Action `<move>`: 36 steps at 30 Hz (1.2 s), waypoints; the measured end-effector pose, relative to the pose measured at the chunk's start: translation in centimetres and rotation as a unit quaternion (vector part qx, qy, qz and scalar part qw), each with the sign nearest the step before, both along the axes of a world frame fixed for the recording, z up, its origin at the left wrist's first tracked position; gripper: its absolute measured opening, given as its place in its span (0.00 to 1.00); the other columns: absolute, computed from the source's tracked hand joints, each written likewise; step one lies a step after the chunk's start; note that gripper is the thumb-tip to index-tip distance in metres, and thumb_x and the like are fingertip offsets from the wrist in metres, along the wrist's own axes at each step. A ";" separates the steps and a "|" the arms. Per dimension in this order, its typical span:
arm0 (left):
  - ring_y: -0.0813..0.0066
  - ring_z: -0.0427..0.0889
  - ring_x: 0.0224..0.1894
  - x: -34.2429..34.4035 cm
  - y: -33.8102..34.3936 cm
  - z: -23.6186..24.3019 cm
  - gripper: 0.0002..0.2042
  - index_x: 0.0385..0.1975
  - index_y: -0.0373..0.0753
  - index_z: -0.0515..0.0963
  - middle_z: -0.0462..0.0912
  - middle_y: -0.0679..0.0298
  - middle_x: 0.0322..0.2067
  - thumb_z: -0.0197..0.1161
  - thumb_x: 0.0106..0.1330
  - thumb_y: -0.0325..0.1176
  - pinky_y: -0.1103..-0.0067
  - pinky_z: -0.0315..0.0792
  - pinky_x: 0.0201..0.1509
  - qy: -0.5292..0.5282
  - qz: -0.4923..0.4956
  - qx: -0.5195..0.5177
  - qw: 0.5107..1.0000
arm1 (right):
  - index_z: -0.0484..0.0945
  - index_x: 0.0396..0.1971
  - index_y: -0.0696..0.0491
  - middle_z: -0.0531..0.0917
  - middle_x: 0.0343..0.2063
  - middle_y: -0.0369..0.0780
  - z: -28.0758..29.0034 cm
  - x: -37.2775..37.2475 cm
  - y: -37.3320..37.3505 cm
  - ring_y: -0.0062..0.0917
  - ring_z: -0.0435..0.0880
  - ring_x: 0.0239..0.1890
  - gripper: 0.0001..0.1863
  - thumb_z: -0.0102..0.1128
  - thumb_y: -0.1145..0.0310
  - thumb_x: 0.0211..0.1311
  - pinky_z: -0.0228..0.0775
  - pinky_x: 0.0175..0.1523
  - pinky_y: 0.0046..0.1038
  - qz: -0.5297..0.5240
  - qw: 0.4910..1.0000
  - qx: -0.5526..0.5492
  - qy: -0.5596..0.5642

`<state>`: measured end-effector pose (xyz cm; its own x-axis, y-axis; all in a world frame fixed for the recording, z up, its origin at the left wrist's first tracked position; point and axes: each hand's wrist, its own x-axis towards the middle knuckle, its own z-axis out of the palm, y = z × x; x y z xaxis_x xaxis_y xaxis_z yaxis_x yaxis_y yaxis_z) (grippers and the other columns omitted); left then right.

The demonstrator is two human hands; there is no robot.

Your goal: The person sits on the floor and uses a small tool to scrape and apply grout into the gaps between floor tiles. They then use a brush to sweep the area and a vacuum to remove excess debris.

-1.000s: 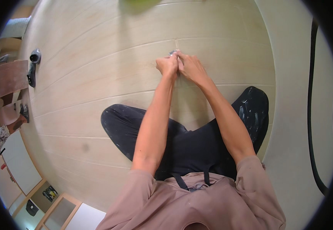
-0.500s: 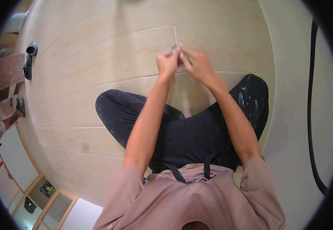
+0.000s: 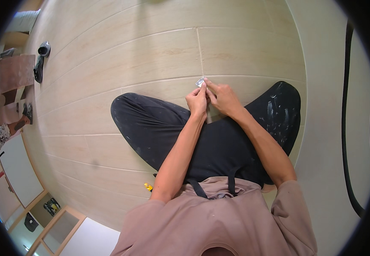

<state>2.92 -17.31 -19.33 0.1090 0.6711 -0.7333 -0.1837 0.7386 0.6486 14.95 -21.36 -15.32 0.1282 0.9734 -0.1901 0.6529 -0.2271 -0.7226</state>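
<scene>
A small flat piece, shiny silver and white (image 3: 200, 82), is pinched at the fingertips over the tiled floor. It may be foil or plastic; its kind cannot be made out. My left hand (image 3: 197, 101) is closed, with its thumb and fingers against the piece's near side. From the right, my right hand (image 3: 224, 98) meets it, its fingertips at the piece's right edge and its other fingers curled. The two hands touch each other, and the fingers partly hide the piece. Both hands are just beyond my crossed legs in black trousers (image 3: 219, 145).
Beside my left elbow lies a small yellow object (image 3: 148, 186). Shoes (image 3: 43, 50) and a brown board (image 3: 14, 74) are at the far left. White cabinet panels (image 3: 21, 170) stand lower left. A pale wall (image 3: 321, 128) with a black cable (image 3: 345, 106) runs along the right.
Both hands have come nearer to my body, with the small piece still between their fingers. The yellow object beside my left elbow now shows.
</scene>
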 end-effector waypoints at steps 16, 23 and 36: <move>0.81 0.75 0.24 0.7 1.0 1.5 0.16 0.25 0.26 0.85 0.82 0.65 0.20 0.73 0.65 0.37 0.78 0.71 0.28 0.250 -0.074 0.154 0.953 | 0.73 0.65 0.56 0.81 0.30 0.61 -2.0 -1.4 0.5 0.57 0.83 0.34 0.25 0.54 0.71 0.69 0.73 0.40 0.49 -0.065 0.996 0.030 0.047; 0.81 0.75 0.24 0.4 1.2 1.7 0.19 0.23 0.26 0.85 0.82 0.64 0.20 0.73 0.65 0.39 0.76 0.72 0.29 0.267 -0.107 0.156 0.945 | 0.76 0.64 0.56 0.81 0.31 0.61 -1.0 -1.8 0.0 0.57 0.83 0.34 0.24 0.54 0.71 0.69 0.74 0.40 0.49 -0.089 0.994 -0.005 0.069; 0.82 0.73 0.25 0.2 1.8 0.3 0.18 0.25 0.26 0.85 0.80 0.67 0.20 0.73 0.65 0.39 0.77 0.70 0.28 0.222 -0.072 0.141 0.962 | 0.74 0.65 0.57 0.83 0.30 0.60 -2.1 -1.8 1.7 0.55 0.85 0.33 0.26 0.55 0.68 0.68 0.76 0.41 0.50 -0.106 0.993 0.001 0.043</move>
<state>3.11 -15.50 -19.00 -0.0668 0.8514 -0.5203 0.2493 0.5191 0.8175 13.11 -19.66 -17.38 0.3129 0.9267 -0.2080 0.5268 -0.3515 -0.7739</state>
